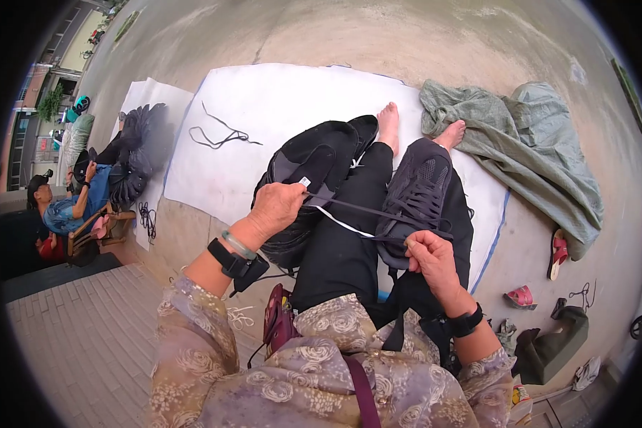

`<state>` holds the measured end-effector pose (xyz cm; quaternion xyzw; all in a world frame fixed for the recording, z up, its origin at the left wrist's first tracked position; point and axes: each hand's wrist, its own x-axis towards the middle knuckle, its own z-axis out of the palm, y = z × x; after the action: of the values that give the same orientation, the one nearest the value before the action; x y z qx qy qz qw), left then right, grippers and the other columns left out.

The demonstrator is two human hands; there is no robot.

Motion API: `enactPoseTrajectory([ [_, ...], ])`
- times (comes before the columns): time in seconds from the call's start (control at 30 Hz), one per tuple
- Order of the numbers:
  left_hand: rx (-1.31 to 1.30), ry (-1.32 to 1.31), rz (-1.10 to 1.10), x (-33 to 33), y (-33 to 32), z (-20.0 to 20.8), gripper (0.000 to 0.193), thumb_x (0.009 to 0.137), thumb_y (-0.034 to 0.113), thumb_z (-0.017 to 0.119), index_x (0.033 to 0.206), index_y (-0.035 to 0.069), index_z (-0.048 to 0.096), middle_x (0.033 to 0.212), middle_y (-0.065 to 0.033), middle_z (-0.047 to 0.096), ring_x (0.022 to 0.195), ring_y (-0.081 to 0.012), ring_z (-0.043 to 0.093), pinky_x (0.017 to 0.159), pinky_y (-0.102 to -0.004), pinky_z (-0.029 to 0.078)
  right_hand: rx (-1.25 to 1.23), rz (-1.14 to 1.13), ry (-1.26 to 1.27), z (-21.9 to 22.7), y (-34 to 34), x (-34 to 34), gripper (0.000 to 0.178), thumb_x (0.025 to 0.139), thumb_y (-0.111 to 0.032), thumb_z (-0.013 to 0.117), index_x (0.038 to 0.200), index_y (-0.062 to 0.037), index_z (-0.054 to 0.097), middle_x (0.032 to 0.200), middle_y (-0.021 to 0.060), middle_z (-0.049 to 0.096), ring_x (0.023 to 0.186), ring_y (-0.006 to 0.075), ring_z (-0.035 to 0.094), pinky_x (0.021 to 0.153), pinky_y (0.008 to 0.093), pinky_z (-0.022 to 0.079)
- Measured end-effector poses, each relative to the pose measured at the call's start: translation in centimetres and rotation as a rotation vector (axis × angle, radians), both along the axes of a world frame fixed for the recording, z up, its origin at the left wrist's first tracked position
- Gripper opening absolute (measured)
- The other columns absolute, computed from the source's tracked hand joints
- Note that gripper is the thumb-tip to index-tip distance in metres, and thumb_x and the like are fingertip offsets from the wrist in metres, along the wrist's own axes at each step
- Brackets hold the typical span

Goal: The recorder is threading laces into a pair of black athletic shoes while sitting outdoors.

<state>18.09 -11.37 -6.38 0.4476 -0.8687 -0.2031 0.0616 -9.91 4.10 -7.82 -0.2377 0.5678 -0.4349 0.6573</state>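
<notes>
A dark grey lace-up sneaker rests on my right thigh, its toe pointing away from me. My left hand is closed in a pinch on a dark shoelace, which stretches tautly across to the sneaker. A white strip runs just below that lace. My right hand is closed at the sneaker's near end, thumb and finger pinching its tongue or collar edge; the exact spot is partly hidden. Beside my left thigh, close to my left hand, lie several black shoes in a heap.
A loose dark lace lies on the white sheet under my bare feet. Grey-green cloth is bunched at the right, near red slippers. At far left another person sits by a black shoe pile.
</notes>
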Motion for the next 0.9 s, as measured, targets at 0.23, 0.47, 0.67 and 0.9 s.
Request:
enactPoseTrajectory([
  [0.23, 0.649, 0.348, 0.167, -4.9, 2.4, -1.5, 0.027, 0.086, 0.018, 0.054, 0.067, -0.001, 0.052, 0.054, -0.0035, 0.046, 0.053, -0.0101, 0.044, 0.052, -0.0286, 0.039, 0.087, 0.070, 0.064, -0.3, -1.4, 2.5, 0.021, 0.086, -0.005, 0.052, 0.104, 0.0044, 0.054, 0.069, 0.0040, 0.057, 0.048, 0.0068, 0.051, 0.043, 0.0195, 0.037],
  [0.47, 0.777, 0.393, 0.161, -7.6, 3.3, -1.6, 0.035, 0.089, 0.027, 0.047, 0.066, 0.000, 0.050, 0.055, -0.0068, 0.045, 0.055, -0.0141, 0.042, 0.056, -0.0317, 0.038, 0.118, 0.083, 0.147, 0.2, -1.7, 3.0, 0.031, 0.085, -0.005, 0.051, 0.113, 0.0062, 0.049, 0.067, 0.0047, 0.056, 0.047, 0.0077, 0.051, 0.041, 0.0204, 0.036],
  [0.67, 0.651, 0.378, -0.002, -8.1, 3.7, -2.2, 0.035, 0.091, 0.028, 0.044, 0.082, -0.001, 0.063, 0.066, -0.0091, 0.056, 0.064, -0.0161, 0.053, 0.064, -0.0298, 0.044, 0.156, 0.098, 0.134, 0.2, -1.9, 3.2, 0.028, 0.086, -0.007, 0.052, 0.111, 0.0048, 0.050, 0.067, 0.0042, 0.057, 0.047, 0.0072, 0.051, 0.041, 0.0197, 0.036],
  [0.9, 0.988, 0.647, 0.283, -9.1, 4.1, -2.2, 0.017, 0.085, 0.013, 0.056, 0.080, -0.003, 0.061, 0.063, -0.0040, 0.059, 0.058, -0.0094, 0.055, 0.054, -0.0256, 0.044, 0.143, 0.045, 0.096, -0.1, -1.8, 3.3, 0.021, 0.088, -0.009, 0.052, 0.107, 0.0015, 0.050, 0.069, 0.0032, 0.058, 0.048, 0.0059, 0.050, 0.042, 0.0181, 0.037],
])
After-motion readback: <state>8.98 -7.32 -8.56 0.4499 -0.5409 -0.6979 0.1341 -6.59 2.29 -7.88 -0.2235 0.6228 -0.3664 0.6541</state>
